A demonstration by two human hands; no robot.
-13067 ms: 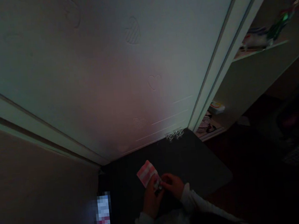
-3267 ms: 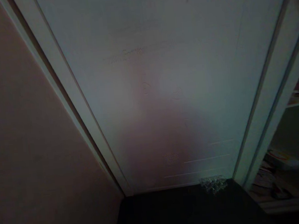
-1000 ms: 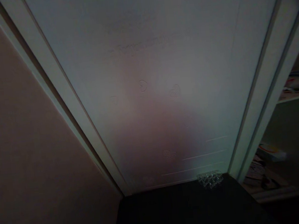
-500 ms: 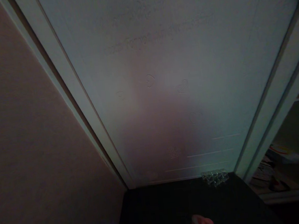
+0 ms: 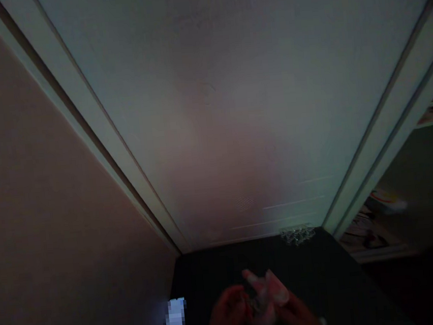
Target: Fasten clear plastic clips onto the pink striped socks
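Note:
Low in the dim head view, both hands meet over a black tabletop (image 5: 211, 265). My right hand (image 5: 301, 318) grips a pale pink, folded piece of soft-looking material (image 5: 269, 295), perhaps cloth or paper; its kind is unclear. At the pink piece's left side my left hand (image 5: 227, 314) is closed, fingertips pinched together. Something small and shiny shows between the left fingertips and the pink piece, too dark and blurred to name. Pink tips stick up from the piece, away from me.
A bright, blurred-out rectangle (image 5: 174, 322) lies at the table's left edge. Clear, faceted, glass-like pieces (image 5: 298, 234) stand at the back right against a white panel (image 5: 238, 145). A brownish wall (image 5: 51, 199) borders the left; shelves with items (image 5: 387, 202) are at right.
The view has tipped downward, so the panel and table sit higher in the picture. Both hands and the pink piece, barely visible at the bottom edge before, now show.

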